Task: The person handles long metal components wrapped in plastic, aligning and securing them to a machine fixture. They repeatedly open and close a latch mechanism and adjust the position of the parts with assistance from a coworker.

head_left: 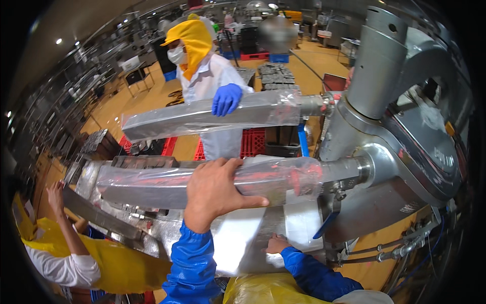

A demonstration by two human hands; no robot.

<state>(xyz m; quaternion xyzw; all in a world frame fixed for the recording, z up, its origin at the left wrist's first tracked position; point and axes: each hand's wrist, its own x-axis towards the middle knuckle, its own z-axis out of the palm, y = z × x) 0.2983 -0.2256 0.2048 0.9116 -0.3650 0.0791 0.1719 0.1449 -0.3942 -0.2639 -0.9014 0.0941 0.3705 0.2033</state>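
Near wrapped metal tube [147, 191]: directly under the left hand [215, 192], running out to both sides of the grip; clear plastic [263, 175] over it, reddish marks [298, 182] toward the right end. Left grip: palm down across the tube, fingers spread, thumb out to the right. Right hand [277, 244]: below and right of that grip, at a metal surface [271, 223]; finger closure impossible to tell. Beyond the grip: far wrapped tube [177, 119], with a co-worker's blue-gloved hand [227, 100] on it. Right of the grip: grey machine body [395, 162]. Left: second co-worker's yellow apron [121, 263].
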